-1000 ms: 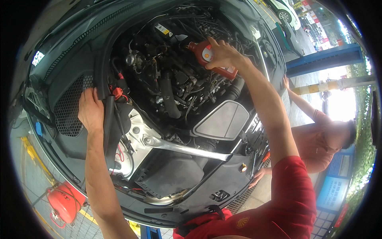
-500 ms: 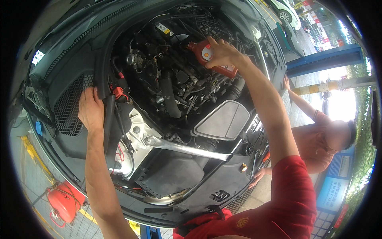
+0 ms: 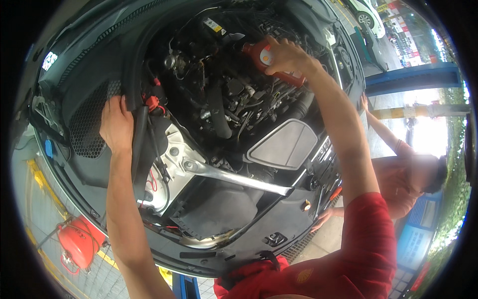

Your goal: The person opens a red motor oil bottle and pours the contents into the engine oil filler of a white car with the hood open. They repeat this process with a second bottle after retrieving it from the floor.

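My right hand [image 3: 289, 57] is wrapped round a red plastic oil bottle [image 3: 261, 56] above the engine [image 3: 234, 94]. The bottle is tilted almost level, its neck toward the dark middle of the engine; whether its mouth touches the filler hole is too dark to tell. My left hand [image 3: 117, 124] lies on the black plastic cowl [image 3: 89, 172], fingers stretched out beside the rubber seal [image 3: 133, 84] and the honeycomb grille [image 3: 89, 124]. It holds nothing that I can see.
A silver strut bar [image 3: 239, 180] and a grey air filter cover [image 3: 284, 144] lie nearer me. At right a co-worker [image 3: 398, 184] leans at the car's front, with hands on its edge. A red hose reel [image 3: 82, 241] is on the floor at left.
The view has shifted slightly, so the car and both hands sit a little differently. The oil bottle stays tilted in my right hand; my left hand stays on the cowl.
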### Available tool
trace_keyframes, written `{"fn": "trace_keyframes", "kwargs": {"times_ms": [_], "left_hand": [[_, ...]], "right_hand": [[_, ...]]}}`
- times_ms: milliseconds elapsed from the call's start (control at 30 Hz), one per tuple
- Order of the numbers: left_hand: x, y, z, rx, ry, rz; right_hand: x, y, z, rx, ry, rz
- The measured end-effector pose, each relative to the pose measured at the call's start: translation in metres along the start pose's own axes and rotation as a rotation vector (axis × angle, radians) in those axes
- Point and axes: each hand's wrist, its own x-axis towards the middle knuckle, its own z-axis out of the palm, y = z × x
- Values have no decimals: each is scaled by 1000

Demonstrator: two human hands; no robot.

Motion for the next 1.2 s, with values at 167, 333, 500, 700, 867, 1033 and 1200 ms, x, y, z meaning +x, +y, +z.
{"fn": "trace_keyframes", "kwargs": {"times_ms": [167,333,500,700,867,1033,1200], "left_hand": [[1,-1,1,1,-1,4],[0,0,1,9,-21,-17],[1,-1,1,9,-29,-11],[1,-2,3,1,-31,-17],[1,-4,4,12,-13,0],[1,-5,6,4,8,18],[0,-5,6,-6,14,20]], "right_hand": [[10,4,1,-71,-7,-1],[18,5,1,-138,62,-31],[23,1,-7,-238,95,-76],[29,-8,-18,-373,96,-108],[32,-17,-23,-509,137,-143],[33,-22,-37,-573,134,-205],[39,-27,-43,-632,136,-240]]}}
